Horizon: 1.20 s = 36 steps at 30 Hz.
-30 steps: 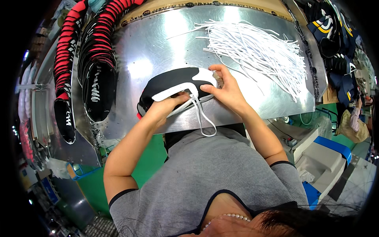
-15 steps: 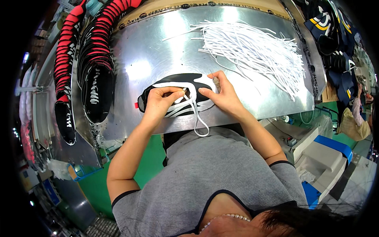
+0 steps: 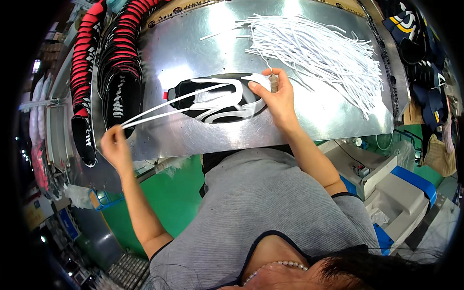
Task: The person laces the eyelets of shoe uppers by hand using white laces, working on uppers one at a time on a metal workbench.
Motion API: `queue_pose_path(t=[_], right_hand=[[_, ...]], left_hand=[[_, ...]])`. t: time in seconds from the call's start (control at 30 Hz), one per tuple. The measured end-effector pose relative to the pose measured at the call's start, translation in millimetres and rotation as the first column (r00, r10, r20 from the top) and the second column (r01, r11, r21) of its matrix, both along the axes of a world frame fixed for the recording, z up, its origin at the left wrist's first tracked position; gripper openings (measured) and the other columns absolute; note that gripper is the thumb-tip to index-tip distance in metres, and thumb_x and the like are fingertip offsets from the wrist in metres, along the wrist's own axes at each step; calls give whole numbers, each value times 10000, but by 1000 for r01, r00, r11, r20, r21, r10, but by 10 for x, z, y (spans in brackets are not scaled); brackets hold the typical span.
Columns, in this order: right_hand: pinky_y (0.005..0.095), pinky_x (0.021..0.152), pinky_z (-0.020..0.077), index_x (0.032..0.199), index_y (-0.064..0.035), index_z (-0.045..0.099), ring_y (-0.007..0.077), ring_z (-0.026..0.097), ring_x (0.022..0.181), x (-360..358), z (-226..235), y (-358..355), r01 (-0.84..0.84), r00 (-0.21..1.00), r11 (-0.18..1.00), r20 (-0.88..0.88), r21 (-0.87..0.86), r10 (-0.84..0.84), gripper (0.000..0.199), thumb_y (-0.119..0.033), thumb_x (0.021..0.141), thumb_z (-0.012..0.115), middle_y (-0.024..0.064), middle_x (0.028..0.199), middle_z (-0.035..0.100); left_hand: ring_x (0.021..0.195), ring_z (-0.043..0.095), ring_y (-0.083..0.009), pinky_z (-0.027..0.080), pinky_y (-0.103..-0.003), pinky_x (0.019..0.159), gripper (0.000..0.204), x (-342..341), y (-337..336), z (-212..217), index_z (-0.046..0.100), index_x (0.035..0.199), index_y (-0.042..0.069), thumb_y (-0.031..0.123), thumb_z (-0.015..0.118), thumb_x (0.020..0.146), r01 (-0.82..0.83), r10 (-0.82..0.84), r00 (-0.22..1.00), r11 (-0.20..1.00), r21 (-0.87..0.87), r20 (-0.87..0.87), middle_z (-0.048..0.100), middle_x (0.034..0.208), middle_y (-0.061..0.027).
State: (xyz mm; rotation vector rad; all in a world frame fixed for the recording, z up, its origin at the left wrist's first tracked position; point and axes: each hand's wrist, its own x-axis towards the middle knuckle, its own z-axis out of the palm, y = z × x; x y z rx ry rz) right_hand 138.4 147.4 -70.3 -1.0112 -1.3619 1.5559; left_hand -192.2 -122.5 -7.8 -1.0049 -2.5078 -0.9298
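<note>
The shoe upper lies flat on the bench, near its front edge. Behind and to the right of the shoe upper a loose heap of laces spreads over the bench. Left of the shoe upper, a row of stacked uppers runs along the bench's left side, with a second row further left, perhaps hanging off the edge. The right hand rests on the shoe upper's right end. Two lace strands stretch from the shoe upper leftward to the left hand, which is beyond the bench's front-left edge.

Shiny metal worktable, green floor, white and blue machine, bright overhead glare
</note>
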Motion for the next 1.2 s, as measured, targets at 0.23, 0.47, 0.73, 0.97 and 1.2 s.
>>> queue_pose_path(t=[0.23, 0.47, 0.73, 0.97, 1.2], right_hand=[[251, 570, 350, 933, -77, 534, 71, 399, 647, 46, -207, 146, -22, 990, 998, 141, -52, 29, 423, -294, 740, 842, -39, 740, 482], [385, 661, 451, 988, -72, 535, 269, 561, 746, 101, 170, 57, -301, 789, 915, 610, 269, 80, 340, -353, 880, 692, 102, 834, 562], [306, 714, 476, 1011, -46, 646, 195, 591, 818, 387, 446, 169, -413, 902, 824, 301, 389, 310, 190, -133, 858, 717, 60, 907, 612], [208, 585, 392, 1034, -16, 687, 66, 504, 674, -86, 450, -60, -388, 914, 920, -112, 48, 391, 158, -118, 914, 685, 5, 859, 596], [184, 493, 355, 1097, -6, 661, 30, 478, 550, -116, 313, -80, -337, 941, 892, -122, -303, 314, 277, -88, 846, 745, 15, 741, 665]], left_hand=[[844, 616, -175, 496, -303, 752, 95, 274, -30, 145, 703, 960, 13, 82, 681, 899, -53, 48, 990, 998, -31, -134, 668, 937, -87], [1018, 610, -204, 471, -297, 879, 48, 1592, 1485, 529, 628, 902, -5, -32, 634, 863, 808, -861, 377, 485, 333, 340, 641, 1193, -135], [1118, 598, -268, 474, -360, 936, 76, 1529, 1664, 298, 676, 890, 14, 59, 702, 834, 670, -732, 603, 681, 296, 317, 626, 1249, -140], [1005, 605, -212, 473, -319, 834, 86, 1703, 1765, 295, 684, 929, 22, 65, 689, 854, 684, -730, 597, 680, 265, 332, 658, 1125, -91], [851, 643, -250, 494, -339, 789, 296, 1340, 1420, -103, 679, 1047, 22, 298, 620, 956, 634, -465, 667, 765, -115, 582, 672, 957, -132]])
